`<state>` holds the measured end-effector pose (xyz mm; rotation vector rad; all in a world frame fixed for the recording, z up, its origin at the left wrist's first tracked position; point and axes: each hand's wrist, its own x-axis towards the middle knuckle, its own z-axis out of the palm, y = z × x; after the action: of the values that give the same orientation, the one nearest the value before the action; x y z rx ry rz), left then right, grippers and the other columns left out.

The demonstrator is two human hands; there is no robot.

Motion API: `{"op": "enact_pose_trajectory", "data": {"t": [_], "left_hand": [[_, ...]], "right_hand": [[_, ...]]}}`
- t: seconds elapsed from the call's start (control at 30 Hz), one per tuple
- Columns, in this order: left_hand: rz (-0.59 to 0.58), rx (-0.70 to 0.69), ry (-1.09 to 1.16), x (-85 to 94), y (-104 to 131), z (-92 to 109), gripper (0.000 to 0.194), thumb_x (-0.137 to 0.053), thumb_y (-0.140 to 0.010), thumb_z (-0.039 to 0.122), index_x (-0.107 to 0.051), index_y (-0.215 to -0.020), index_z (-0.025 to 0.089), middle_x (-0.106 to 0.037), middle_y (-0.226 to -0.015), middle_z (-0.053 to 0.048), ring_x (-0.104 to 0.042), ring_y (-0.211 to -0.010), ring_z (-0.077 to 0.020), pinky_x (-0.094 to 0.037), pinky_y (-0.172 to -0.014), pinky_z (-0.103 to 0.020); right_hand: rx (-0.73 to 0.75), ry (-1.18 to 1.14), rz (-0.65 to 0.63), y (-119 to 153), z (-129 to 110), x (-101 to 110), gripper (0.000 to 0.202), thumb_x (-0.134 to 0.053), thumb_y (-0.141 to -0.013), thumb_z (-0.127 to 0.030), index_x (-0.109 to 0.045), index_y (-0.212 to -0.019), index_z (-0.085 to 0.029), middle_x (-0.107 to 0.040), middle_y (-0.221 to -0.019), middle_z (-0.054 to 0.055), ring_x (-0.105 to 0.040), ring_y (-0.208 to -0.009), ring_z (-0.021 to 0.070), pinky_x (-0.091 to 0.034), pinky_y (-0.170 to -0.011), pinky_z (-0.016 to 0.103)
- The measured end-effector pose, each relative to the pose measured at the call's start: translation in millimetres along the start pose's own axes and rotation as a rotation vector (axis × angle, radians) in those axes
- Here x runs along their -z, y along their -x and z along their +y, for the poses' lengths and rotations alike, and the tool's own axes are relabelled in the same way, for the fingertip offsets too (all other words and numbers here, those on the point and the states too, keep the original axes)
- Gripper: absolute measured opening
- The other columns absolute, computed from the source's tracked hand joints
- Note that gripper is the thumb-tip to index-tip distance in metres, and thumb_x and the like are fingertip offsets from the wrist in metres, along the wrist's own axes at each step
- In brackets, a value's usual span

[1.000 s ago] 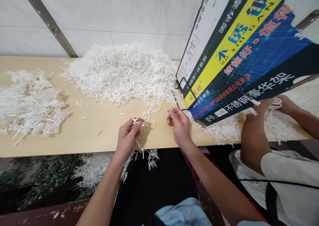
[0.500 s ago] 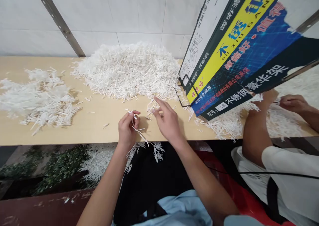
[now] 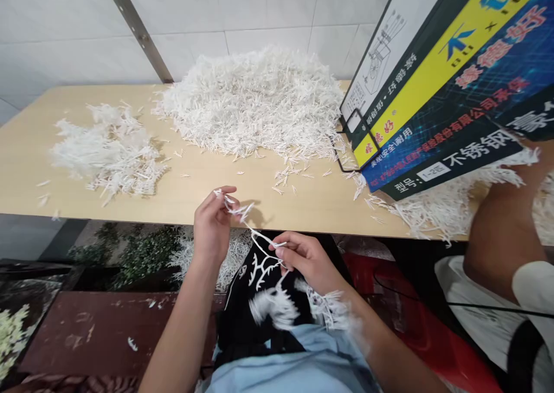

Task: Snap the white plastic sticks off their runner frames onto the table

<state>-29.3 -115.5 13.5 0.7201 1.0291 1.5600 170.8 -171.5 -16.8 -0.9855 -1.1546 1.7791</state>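
My left hand (image 3: 213, 223), just over the table's front edge, pinches one end of a thin white branched strand (image 3: 255, 231). Lower and to the right, my right hand (image 3: 305, 261) has its thumb and fingers closed on the same strand, which runs between both hands. Forked white twigs (image 3: 262, 269) hang from it above my lap. Fluffy white clusters (image 3: 277, 307) dangle below my right hand, blurred by motion. Beyond my hands lies a large heap of short white pieces (image 3: 255, 104) on the table (image 3: 208, 199).
A smaller white pile (image 3: 110, 153) is at the left. A printed box (image 3: 437, 87) in a black wire stand leans at the right. Beside it is another person's arm (image 3: 502, 225). Below the table are green foliage (image 3: 142, 260) and a dark red bench (image 3: 104, 329).
My right hand has come down from over the table to my lap and closed on the strand. The strand is now stretched between my hands. The view has shifted right.
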Motion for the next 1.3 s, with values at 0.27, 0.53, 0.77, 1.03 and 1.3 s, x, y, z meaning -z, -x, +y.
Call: {"op": "enact_pose_trajectory", "data": {"t": [0.27,0.53,0.77,1.03,1.3], "left_hand": [[-0.143,-0.027,-0.225,1.3,90,-55,0.044,-0.062,-0.096,0.049,-0.059,-0.135,0.028,-0.062,-0.141,-0.011,-0.066,-0.121,-0.0276,-0.058,-0.095,-0.038],[-0.483,0.335,-0.337,-23.2,105,-62,0.054,-0.081,-0.079,0.034,-0.065,-0.131,0.024,-0.073,-0.12,-0.008,-0.066,-0.112,-0.025,-0.053,-0.098,-0.033],[-0.609,0.461,-0.405,3.3,84,-38,0.018,-0.072,-0.081,0.028,-0.076,-0.092,0.015,-0.067,-0.078,-0.002,-0.058,-0.074,-0.0138,-0.044,-0.069,-0.023],[-0.501,0.403,-0.54,14.2,70,-32,0.024,-0.074,-0.083,0.034,-0.072,-0.102,0.019,-0.064,-0.083,0.001,-0.053,-0.068,-0.0107,-0.039,-0.06,-0.02],[-0.537,0.181,-1.022,2.5,66,-2,0.034,-0.067,-0.086,0.033,-0.06,-0.119,0.027,-0.072,-0.108,0.001,-0.043,-0.055,-0.0076,-0.034,-0.057,-0.022]], "right_hand": [[0.175,-0.247,0.353,-1,-2,1,0.025,-0.074,-0.089,-0.042,-0.066,-0.097,-0.021,-0.057,-0.07,-0.001,-0.048,-0.056,0.0121,-0.042,-0.052,0.024],[0.307,-0.334,0.463,-2,-21,-12,0.014,-0.062,-0.085,-0.031,-0.058,-0.096,-0.023,-0.057,-0.077,0.004,-0.057,-0.071,0.0208,-0.05,-0.068,0.036],[0.299,-0.587,0.469,36,-50,24,0.009,-0.06,-0.079,-0.031,-0.061,-0.084,-0.024,-0.021,-0.058,-0.005,-0.029,-0.054,0.0168,-0.04,-0.052,0.031],[-0.061,-0.424,0.843,100,2,71,0.015,-0.076,-0.063,-0.027,-0.065,-0.068,-0.019,-0.065,-0.08,0.005,-0.066,-0.086,0.022,-0.06,-0.083,0.039],[0.577,0.328,1.409,101,1,81,0.043,-0.071,-0.07,-0.015,-0.066,-0.112,-0.023,-0.068,-0.126,0.005,-0.061,-0.127,0.027,-0.049,-0.108,0.047]]}}
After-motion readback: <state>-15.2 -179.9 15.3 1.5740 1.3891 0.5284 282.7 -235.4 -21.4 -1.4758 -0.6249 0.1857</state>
